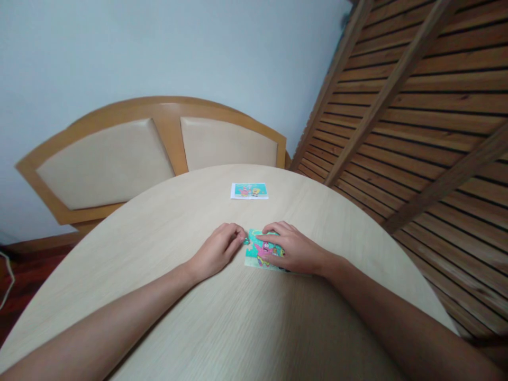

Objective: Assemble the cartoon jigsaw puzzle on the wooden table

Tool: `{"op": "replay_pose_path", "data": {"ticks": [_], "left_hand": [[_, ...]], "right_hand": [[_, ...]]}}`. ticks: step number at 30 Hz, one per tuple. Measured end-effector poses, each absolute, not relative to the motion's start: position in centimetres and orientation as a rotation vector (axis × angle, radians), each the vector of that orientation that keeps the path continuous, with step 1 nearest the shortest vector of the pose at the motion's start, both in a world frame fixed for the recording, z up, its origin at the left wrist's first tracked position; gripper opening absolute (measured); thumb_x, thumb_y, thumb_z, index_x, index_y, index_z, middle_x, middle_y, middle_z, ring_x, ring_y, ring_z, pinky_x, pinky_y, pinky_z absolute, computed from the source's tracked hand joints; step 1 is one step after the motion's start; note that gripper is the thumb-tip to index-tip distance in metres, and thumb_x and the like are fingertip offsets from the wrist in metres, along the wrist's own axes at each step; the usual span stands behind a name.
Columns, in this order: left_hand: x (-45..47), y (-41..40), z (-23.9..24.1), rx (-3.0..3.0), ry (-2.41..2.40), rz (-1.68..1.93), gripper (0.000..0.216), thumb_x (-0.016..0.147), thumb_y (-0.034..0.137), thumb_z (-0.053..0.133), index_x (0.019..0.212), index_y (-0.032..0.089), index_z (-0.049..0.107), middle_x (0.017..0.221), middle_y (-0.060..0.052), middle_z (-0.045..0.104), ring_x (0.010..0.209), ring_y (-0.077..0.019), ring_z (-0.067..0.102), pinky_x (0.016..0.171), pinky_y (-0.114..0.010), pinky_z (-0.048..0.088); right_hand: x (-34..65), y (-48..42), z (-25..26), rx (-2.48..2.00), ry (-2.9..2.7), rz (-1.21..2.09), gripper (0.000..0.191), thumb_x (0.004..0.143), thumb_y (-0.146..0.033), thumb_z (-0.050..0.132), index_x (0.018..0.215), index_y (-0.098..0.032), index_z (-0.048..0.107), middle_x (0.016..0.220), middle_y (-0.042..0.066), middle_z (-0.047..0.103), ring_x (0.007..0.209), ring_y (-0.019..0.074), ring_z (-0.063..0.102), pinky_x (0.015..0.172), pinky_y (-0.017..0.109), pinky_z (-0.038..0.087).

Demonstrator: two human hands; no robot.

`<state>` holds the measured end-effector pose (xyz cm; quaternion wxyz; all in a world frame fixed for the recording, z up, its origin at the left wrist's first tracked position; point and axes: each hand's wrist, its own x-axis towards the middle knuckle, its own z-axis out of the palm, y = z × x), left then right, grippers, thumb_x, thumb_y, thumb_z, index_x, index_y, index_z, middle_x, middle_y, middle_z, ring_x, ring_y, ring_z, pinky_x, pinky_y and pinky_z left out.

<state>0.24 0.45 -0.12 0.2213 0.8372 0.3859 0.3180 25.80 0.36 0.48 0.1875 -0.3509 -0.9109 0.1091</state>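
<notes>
A jigsaw puzzle with a turquoise background and a pink cartoon starfish lies flat on the table. Near its left edge is a gap where the pale tabletop shows through. My left hand is closed at that edge, its thumb and forefinger pinching a small turquoise puzzle piece. Across the right part of the puzzle rests my right hand, fingers spread and hiding much of the picture beneath. Farther back lies a reference picture card showing the pink starfish and a yellow sponge figure, out of reach of both hands.
The round, pale wooden table has a curved far edge. Beyond it stands a wooden bench back with cream pads, against a light blue wall. A slatted wooden partition rises on the right.
</notes>
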Motion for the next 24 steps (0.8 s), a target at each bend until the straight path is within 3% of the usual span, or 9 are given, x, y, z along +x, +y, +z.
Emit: {"op": "replay_pose_path", "data": {"ticks": [24], "left_hand": [[0.06, 0.68, -0.24, 2.406, 1.007, 0.83, 0.013, 0.098, 0.028, 0.057, 0.102, 0.021, 0.068, 0.097, -0.006, 0.072, 0.096, -0.0216, 0.063, 0.09, -0.039, 0.05]], "right_hand": [[25.63, 0.14, 0.58, -0.962, -2.597, 0.356, 0.058, 0.088, -0.055, 0.066, 0.14, -0.031, 0.059, 0.129, 0.01, 0.059, 0.119, 0.0291, 0.052, 0.105, 0.047, 0.042]]}}
